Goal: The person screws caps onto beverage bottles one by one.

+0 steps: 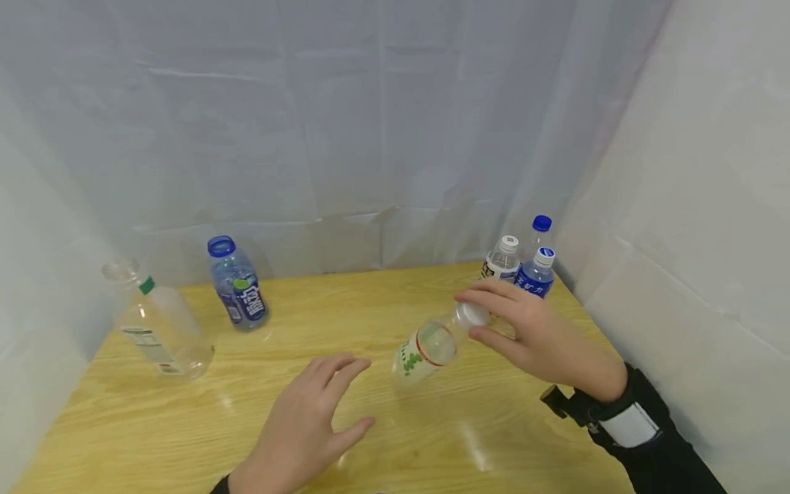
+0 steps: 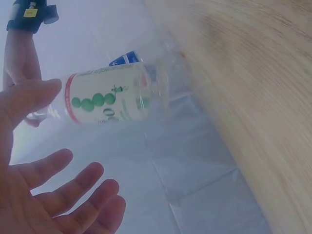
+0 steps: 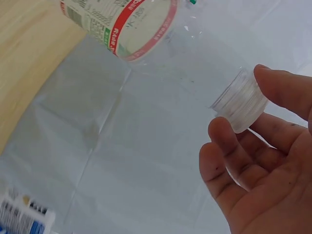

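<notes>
My right hand (image 1: 524, 326) pinches the white cap (image 1: 472, 315) of a clear plastic bottle (image 1: 426, 351) between thumb and fingers. The bottle has a white label with green round shapes and a red band, and it tilts with its base down to the left. Whether the base touches the table cannot be told. In the right wrist view, the thumb and fingertips sit around the ridged cap (image 3: 243, 100). My left hand (image 1: 308, 418) is held to the left of the bottle, fingers spread and nothing in them. The left wrist view shows the bottle's label (image 2: 105, 97) beyond the thumb.
On the wooden table (image 1: 296, 309), a large uncapped clear bottle (image 1: 163, 336) and a blue-rimmed bottle (image 1: 241, 288) stand at the left. At the back right are a white-capped bottle (image 1: 503, 257), a blue-labelled bottle (image 1: 535, 274) and a blue-capped bottle (image 1: 540, 230). Pale sheeting (image 1: 339, 137) surrounds the table.
</notes>
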